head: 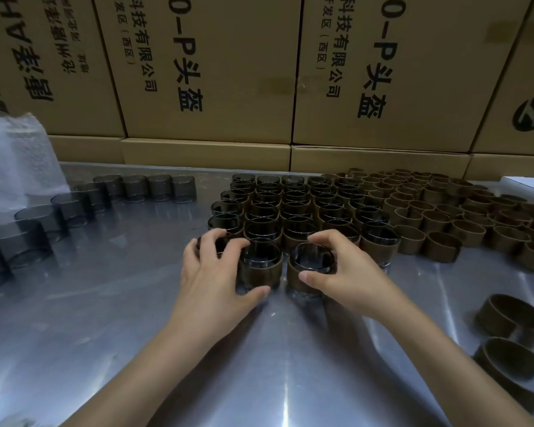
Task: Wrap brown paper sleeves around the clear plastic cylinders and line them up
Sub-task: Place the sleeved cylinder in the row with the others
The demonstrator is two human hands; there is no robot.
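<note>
Brushed, reflective grey metal forms the desk [111, 318] on which all items are set out. Two clear smoked plastic cylinders already fitted with brown paper sleeves are held upright on it, side by side and nearly touching, at the near edge of the finished group. The left sleeved cylinder [261, 266] is grasped by the left hand [210, 272], whose thumb lies low against its near wall while the curled fingers [225, 241] reach over a further cylinder behind and to the left. The right sleeved cylinder [310, 266] is gripped by the right hand [349, 272], thumb on the near side of the sleeve and fingers arched over the far rim. Directly behind these two, a block of sleeved cylinders [290, 204] is lined up in close rows running toward the back of the desk. To the right of that block, a crowded batch of empty brown paper sleeves [438, 211] is standing on end, and two more loose sleeves [509, 315] are placed near the right edge. At the left, a curved line of bare clear cylinders [84, 201] is laid out, with a white bubble-wrap bundle [16, 155] beyond it. Printed brown cardboard cartons [228, 72] are stacked along the back.
</note>
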